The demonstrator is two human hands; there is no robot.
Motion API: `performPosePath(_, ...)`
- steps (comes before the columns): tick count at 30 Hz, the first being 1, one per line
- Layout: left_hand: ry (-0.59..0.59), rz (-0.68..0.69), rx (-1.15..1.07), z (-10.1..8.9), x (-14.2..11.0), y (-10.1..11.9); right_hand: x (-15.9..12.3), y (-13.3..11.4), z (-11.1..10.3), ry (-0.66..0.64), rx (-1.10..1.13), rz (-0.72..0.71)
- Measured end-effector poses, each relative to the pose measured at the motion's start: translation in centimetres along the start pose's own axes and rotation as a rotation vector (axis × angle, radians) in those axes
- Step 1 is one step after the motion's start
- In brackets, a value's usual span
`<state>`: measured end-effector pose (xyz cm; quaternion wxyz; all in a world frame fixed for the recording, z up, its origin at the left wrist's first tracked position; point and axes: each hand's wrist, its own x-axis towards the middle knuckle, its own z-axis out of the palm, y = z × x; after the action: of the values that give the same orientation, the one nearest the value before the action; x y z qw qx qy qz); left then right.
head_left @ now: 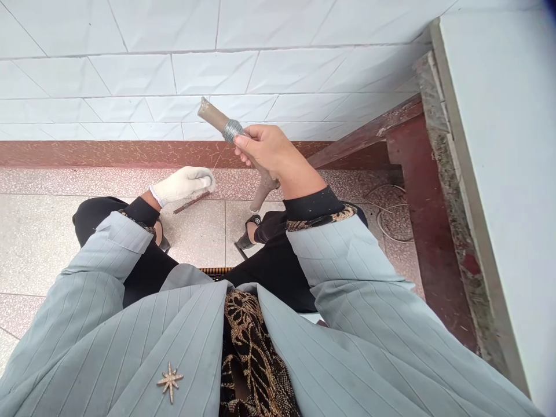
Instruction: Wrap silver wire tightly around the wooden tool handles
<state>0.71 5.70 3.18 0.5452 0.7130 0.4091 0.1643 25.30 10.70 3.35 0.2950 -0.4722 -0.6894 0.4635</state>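
Note:
My right hand (267, 149), bare, is closed around a forked wooden stick (214, 116) that slants from upper left to lower right. Silvery wire (233, 130) is wound in a tight band around the stick, just beyond my thumb. Lower and to the left, my left hand (185, 184) wears a white knit glove and is closed. A faint thin strand of wire runs between it and the wound band. Below the gloved fingers shows a narrow brown strip (191, 203); whether it is held or lies on the floor I cannot tell.
A white tiled wall (130, 75) with a reddish skirting (65, 153) stands ahead. Speckled floor tiles (204, 231) lie below, between my shoes. To the right are a dark red wooden frame (417, 168), a white panel (499, 145) and a loose cable (384, 223) on the floor.

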Motion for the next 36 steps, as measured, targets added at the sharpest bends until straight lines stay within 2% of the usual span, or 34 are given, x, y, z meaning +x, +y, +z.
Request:
performPosePath(2,-0.029,0.029,0.06,0.0,-0.1,0.2,0.4,0.6,0.4,0.018,-0.204,0.02)
performPosePath(4,-0.027,0.036,0.125,-0.3,-0.2,0.4,0.3,0.7,1.0,-0.102,-0.442,0.023)
performPosePath(6,-0.014,0.019,0.176,-0.7,-0.3,0.5,0.0,0.4,1.5,-0.363,-0.581,0.011)
performPosePath(9,0.009,0.001,0.209,-1.3,-0.2,0.3,-0.6,-0.4,1.9,-0.793,-0.503,-0.043)
performPosePath(11,0.03,0.0,0.195,-1.4,-0.1,-0.1,-1.0,-1.0,1.6,-0.893,-0.379,-0.091)
performPosePath(13,0.063,-0.012,0.139,-1.4,0.1,-0.6,-1.4,-1.6,1.1,-0.806,-0.271,-0.128)
performPosePath(16,0.121,-0.041,0.03,-0.9,0.5,-1.3,-1.7,-2.1,0.3,-0.495,-0.086,-0.116)
performPosePath(18,0.103,-0.061,-0.006,-0.4,0.6,-1.5,-1.6,-1.9,0.1,-0.279,0.057,-0.07)
performPosePath(20,0.028,-0.068,0.015,0.1,0.6,-1.4,-1.1,-1.2,0.1,-0.1,0.16,-0.019)
performPosePath(22,-0.061,-0.042,0.08,0.5,0.5,-1.1,-0.3,-0.2,0.3,0.021,0.145,0.034)
performPosePath(24,-0.114,0.015,0.152,0.5,0.3,-0.7,0.4,0.7,0.5,0.052,-0.04,0.064)
performPosePath(26,-0.11,0.061,0.201,0.2,0.0,-0.4,0.6,1.2,0.8,-0.038,-0.32,0.08)
performPosePath(27,-0.091,0.068,0.216,-0.1,-0.2,-0.3,0.6,1.2,0.9,-0.135,-0.449,0.084)
performPosePath(29,-0.038,0.049,0.24,-0.7,-0.4,-0.3,0.3,0.8,1.3,-0.425,-0.594,0.08)
performPosePath(31,0.006,0.02,0.268,-1.1,-0.5,-0.5,-0.2,0.0,1.7,-0.763,-0.583,0.041)
performPosePath(33,0.027,0.005,0.276,-1.4,-0.5,-0.9,-0.7,-0.7,1.8,-0.981,-0.477,-0.017)
performPosePath(34,0.032,0.002,0.265,-1.4,-0.3,-1.2,-0.9,-1.1,1.7,-1.015,-0.411,-0.046)
performPosePath(36,0.03,-0.01,0.215,-1.2,0.0,-1.9,-1.2,-1.5,1.3,-0.929,-0.277,-0.091)
